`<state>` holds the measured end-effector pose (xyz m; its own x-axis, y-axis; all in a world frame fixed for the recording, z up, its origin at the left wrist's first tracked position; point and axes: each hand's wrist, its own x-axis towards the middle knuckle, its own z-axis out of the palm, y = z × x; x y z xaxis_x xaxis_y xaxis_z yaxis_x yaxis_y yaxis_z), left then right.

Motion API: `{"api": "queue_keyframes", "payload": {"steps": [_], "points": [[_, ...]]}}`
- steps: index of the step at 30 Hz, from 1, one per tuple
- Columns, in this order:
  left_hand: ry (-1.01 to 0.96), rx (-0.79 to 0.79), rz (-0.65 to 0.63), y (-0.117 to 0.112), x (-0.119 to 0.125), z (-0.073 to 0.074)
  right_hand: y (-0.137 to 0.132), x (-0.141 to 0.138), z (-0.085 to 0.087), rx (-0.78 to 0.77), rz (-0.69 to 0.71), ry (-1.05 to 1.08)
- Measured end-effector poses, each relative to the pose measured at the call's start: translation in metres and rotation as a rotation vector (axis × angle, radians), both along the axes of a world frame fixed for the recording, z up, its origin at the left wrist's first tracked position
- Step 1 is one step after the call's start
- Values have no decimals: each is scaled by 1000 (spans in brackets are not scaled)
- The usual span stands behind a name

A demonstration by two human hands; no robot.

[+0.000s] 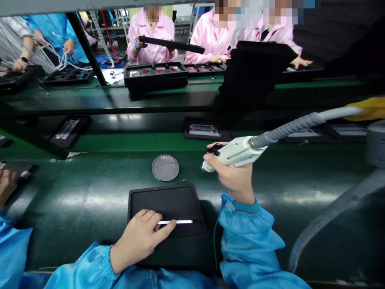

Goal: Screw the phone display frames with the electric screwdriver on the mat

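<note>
My left hand [136, 237] lies on a black rectangular pad [164, 202], its fingers on a thin white strip [180, 221] that runs to the right across the pad. My right hand [231, 176] grips a white handheld pneumatic tool [236, 152] above the green bench, with its nozzle pointing down and left. A grey corrugated hose [285, 125] leads from the tool's rear toward the upper right. A round perforated metal disc [165, 167] lies just beyond the pad, left of the nozzle and apart from it.
Black fixtures holding long parts [204, 130] sit on a green conveyor beyond my bench. Farther back are a black compartment tray [155, 76] and co-workers in pink and blue smocks. A grey pipe [337, 208] crosses the bench at right.
</note>
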<state>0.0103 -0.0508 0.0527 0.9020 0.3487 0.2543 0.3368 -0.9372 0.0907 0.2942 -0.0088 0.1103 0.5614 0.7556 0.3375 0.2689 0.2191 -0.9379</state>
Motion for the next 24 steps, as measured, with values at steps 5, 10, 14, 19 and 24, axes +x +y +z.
{"api": "queue_keyframes", "payload": {"steps": [5,10,14,19,24], "points": [[11,-5,1,0,0,0,0,-1,1,1,3,-9],[10,-1,6,0,0,-1,0,-1,1,2,0,-2],[-2,-1,7,0,0,0,0,-1,0,-4,-1,6],[-6,-3,8,0,1,0,0,0,-1,-1,4,-15],[9,-4,14,-1,0,-1,0,0,0,-10,1,-18]]}}
